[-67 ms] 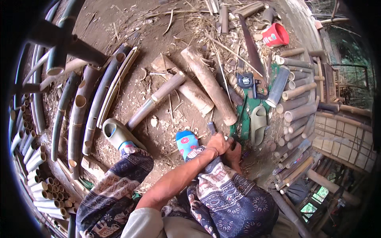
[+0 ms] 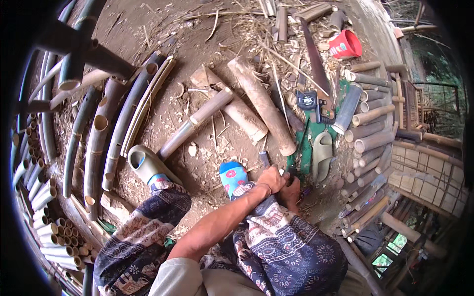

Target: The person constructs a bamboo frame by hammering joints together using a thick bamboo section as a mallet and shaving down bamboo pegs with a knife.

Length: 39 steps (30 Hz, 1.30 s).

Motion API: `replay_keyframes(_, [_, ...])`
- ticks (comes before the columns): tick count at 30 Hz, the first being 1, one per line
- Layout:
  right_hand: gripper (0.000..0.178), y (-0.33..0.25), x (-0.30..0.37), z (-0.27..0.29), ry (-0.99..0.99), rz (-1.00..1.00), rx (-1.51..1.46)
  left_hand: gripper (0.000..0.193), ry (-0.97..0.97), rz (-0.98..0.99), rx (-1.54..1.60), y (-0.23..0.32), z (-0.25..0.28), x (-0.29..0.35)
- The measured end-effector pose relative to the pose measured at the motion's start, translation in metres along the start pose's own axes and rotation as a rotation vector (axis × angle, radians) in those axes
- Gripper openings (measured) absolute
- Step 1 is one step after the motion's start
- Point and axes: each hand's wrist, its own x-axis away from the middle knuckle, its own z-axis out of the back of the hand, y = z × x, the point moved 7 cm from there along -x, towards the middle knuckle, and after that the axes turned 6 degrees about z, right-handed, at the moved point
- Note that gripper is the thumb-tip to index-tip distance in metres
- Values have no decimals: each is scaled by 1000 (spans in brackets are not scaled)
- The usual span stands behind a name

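Note:
Close together beside my right knee, both my hands are closed. Out of my left hand (image 2: 270,179) juts the end of a narrow dark grey piece (image 2: 264,159), its kind unclear. My right hand (image 2: 290,192) lies against the left one, its fingers wrapped round a dark thing (image 2: 293,171) that is mostly hidden. A small pale end shows between the two hands. My foot in a blue patterned sock (image 2: 233,176) rests on the ground just left of them.
A bamboo pole (image 2: 195,123) lies across a log (image 2: 237,113), with another log (image 2: 261,106) alongside. A handsaw (image 2: 314,61), tape measure (image 2: 306,100), green clog (image 2: 322,155) and red bucket (image 2: 345,44) lie ahead right. Bamboo pieces (image 2: 373,116) line the right; poles (image 2: 98,148) the left.

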Motion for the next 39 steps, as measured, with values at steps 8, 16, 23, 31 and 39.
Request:
replay_keyframes(8, [40, -48, 26, 44, -123, -273, -673, 76, -112, -208, 141, 19, 28, 14])
replay_keyframes(16, [52, -216, -63, 40, -229, 400, -345, 28, 427, -215, 71, 34, 209, 73])
replay_keyframes(23, [81, -204, -137, -18, -195, 403, 346, 44, 586, 21, -584, 16, 332, 192])
replay_keyframes(31, [75, -225, -111, 32, -422, 439, -450, 45, 496, -4, -666, -9, 310, 177])
replay_keyframes(39, [66, -268, -76, 73, -495, 358, -1028, 44, 497, 14, -692, -5, 307, 169])
